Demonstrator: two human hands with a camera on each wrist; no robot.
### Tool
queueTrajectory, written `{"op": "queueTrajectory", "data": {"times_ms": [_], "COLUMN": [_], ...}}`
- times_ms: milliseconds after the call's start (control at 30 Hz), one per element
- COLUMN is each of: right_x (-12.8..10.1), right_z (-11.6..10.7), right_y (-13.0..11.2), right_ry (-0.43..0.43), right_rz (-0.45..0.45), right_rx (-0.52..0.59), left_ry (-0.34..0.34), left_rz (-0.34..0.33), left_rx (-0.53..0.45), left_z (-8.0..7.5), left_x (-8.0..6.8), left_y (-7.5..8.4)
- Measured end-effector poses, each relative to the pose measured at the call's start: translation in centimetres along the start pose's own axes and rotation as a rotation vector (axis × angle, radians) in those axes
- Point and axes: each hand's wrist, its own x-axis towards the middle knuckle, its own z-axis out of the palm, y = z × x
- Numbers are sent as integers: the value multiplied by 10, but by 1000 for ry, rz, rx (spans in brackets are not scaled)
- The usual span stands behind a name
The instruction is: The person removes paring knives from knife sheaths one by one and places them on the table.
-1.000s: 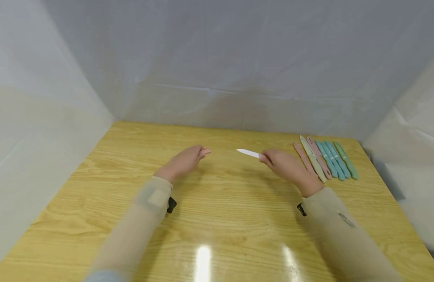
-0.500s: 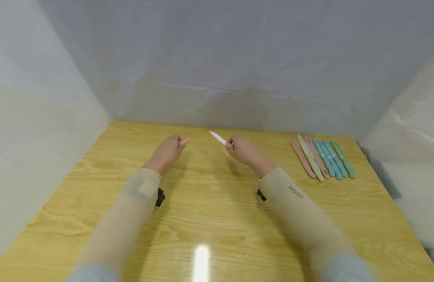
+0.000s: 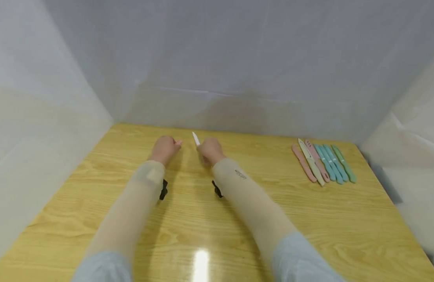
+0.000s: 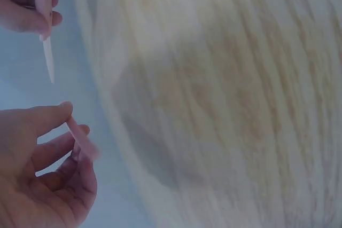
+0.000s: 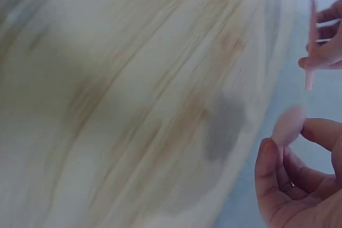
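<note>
Table (image 3: 97, 188): wood-grain top w/ glossy finish, lamp glare at bottom centre of head view. Knife (image 3: 195, 138): smooth white blade, looks ceramic or plastic. Row of sheathed knives (image 3: 324, 160) at right: matt pastel plastic. Sleeves (image 3: 252, 203): thin beige cloth. Walls (image 3: 217, 58): matt whitish sheeting, creased.

Light wood-grain surface (image 3: 238, 219), glossy, w/ two bright light reflections near the front edge. White sheeting closes it in at back, left & right. Far right corner: row of sheathed knives (image 3: 324, 161) lying flat, side by side, touching or nearly so, tips pointing away & slightly left. L to R: pink knife (image 3: 303, 168), cream knife (image 3: 311, 162), 2nd pink knife (image 3: 317, 160), two blue knives (image 3: 328, 163), green knife (image 3: 345, 163). Wrist views: surface just blurred grain.
</note>
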Motion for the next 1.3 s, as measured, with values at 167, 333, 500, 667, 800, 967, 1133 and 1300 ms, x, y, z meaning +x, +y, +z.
{"op": "queueTrajectory", "data": {"times_ms": [167, 333, 500, 667, 800, 967, 1133, 1300], "right_x": [1, 0, 6, 10, 13, 15, 16, 14], "right_z": [20, 38, 47, 49, 50, 51, 49, 48], "right_y": [-8, -11, -15, -19, -20, -22, -21, -18], "right_ry": [37, 73, 131, 118, 110, 133, 152, 147], "right_rz": [6, -4, 9, 52, 91, 90, 71, 44], "right_rx": [222, 256, 213, 197, 184, 151, 156, 134], "left_ry": [-52, -83, -107, -109, -99, -88, -86, -106], "left_rz": [-86, -95, -90, -109, -123, -132, -135, -161], "left_rx": [-71, -63, 2, 52, 76, 109, 135, 130], "left_z": [0, 0, 2, 6, 10, 12, 13, 13], "left_x": [5, 7, 7, 10, 14, 18, 21, 20], "left_y": [-15, -22, -19, -15, -15, -17, -16, -16]}}
